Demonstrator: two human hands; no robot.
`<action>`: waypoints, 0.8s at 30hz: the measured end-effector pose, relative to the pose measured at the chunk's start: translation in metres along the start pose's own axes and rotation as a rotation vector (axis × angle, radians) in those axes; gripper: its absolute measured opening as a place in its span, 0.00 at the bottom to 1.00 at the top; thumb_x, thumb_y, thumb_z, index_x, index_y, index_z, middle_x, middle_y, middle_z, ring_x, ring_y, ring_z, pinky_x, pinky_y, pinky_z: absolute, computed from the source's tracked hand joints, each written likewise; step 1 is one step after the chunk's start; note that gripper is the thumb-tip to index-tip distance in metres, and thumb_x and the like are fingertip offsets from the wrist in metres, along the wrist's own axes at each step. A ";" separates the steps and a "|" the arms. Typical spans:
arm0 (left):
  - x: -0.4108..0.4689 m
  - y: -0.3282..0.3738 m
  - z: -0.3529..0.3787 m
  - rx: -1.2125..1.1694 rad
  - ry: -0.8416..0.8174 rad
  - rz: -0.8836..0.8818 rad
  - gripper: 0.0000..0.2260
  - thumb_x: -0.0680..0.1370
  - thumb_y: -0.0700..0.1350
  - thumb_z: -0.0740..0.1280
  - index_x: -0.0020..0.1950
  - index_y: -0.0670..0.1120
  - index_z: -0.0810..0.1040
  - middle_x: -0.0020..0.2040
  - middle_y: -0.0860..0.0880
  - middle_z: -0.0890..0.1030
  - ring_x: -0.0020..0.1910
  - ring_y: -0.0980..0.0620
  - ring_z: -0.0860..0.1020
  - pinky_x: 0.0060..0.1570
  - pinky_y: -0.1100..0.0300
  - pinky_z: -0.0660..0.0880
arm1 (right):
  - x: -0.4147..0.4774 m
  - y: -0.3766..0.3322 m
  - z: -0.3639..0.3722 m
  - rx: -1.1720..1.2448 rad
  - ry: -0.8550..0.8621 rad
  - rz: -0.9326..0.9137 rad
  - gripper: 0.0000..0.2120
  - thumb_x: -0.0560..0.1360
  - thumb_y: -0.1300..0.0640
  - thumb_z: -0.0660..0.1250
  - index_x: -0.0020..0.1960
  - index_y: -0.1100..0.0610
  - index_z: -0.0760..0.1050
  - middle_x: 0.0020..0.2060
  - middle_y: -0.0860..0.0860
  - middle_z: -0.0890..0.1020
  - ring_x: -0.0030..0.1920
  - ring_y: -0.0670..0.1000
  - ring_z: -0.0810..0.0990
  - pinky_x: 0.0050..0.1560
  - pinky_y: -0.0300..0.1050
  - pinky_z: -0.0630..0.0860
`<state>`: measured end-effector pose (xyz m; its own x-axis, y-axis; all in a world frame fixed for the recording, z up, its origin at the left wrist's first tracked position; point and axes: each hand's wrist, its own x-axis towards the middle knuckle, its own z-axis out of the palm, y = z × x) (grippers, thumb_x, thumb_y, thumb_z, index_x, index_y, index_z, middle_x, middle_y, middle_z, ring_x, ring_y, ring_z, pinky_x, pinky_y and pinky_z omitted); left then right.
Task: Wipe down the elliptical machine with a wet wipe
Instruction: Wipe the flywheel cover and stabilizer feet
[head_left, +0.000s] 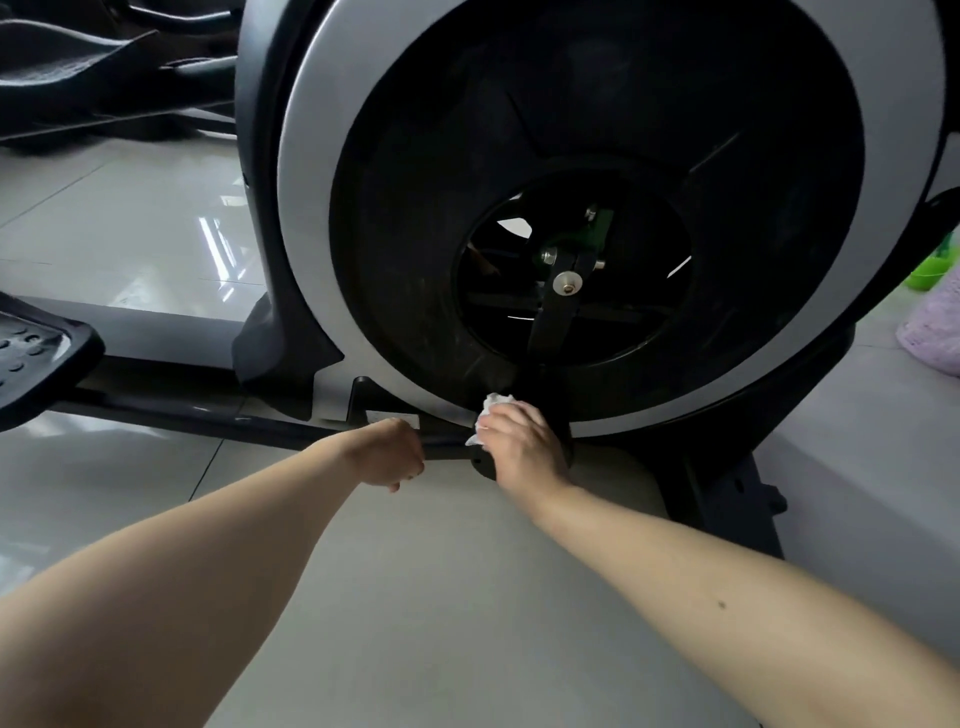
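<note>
The elliptical machine fills the view, its big black flywheel housing (426, 218) ringed in silver-grey. A black crank arm (558, 306) hangs down from the hub. My right hand (522, 441) grips a crumpled white wet wipe (491, 410) and presses it against the lower end of the crank, at the bottom of the wheel. My left hand (392, 454) curls around the black pedal rail (218, 415) just left of the wipe. Its fingers are hidden under the rail.
A black foot pedal (31, 358) juts in at the left edge. The machine's black base foot (727, 499) stands right of my right arm. Glossy pale floor tiles (130, 218) lie around. A purple and green item (935, 322) sits at the right edge.
</note>
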<state>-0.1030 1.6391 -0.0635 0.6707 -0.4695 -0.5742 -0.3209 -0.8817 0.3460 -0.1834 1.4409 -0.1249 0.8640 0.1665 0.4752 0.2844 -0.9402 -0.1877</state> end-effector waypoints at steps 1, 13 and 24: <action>0.001 0.002 -0.001 -0.002 0.002 0.015 0.10 0.82 0.40 0.66 0.62 0.42 0.82 0.50 0.47 0.83 0.35 0.58 0.78 0.30 0.70 0.74 | -0.001 0.003 0.009 -0.006 0.004 -0.066 0.07 0.72 0.62 0.68 0.44 0.56 0.85 0.45 0.51 0.84 0.55 0.53 0.78 0.62 0.49 0.72; 0.009 0.063 -0.001 -0.018 0.189 0.241 0.09 0.81 0.42 0.65 0.58 0.45 0.83 0.51 0.47 0.84 0.46 0.50 0.81 0.47 0.61 0.77 | -0.036 0.034 -0.035 0.134 0.015 0.097 0.10 0.73 0.73 0.69 0.48 0.61 0.84 0.60 0.50 0.82 0.58 0.53 0.76 0.57 0.44 0.76; 0.012 0.148 -0.002 -0.116 0.366 0.358 0.15 0.81 0.42 0.63 0.66 0.48 0.80 0.60 0.47 0.82 0.58 0.47 0.79 0.58 0.58 0.75 | -0.038 0.079 -0.143 0.624 0.696 1.221 0.06 0.78 0.65 0.70 0.51 0.56 0.79 0.46 0.45 0.82 0.46 0.43 0.82 0.49 0.37 0.74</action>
<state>-0.1409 1.5032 -0.0183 0.7292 -0.6745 -0.1152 -0.5105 -0.6483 0.5649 -0.2536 1.3179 -0.0348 0.3840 -0.9229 0.0300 -0.1534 -0.0958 -0.9835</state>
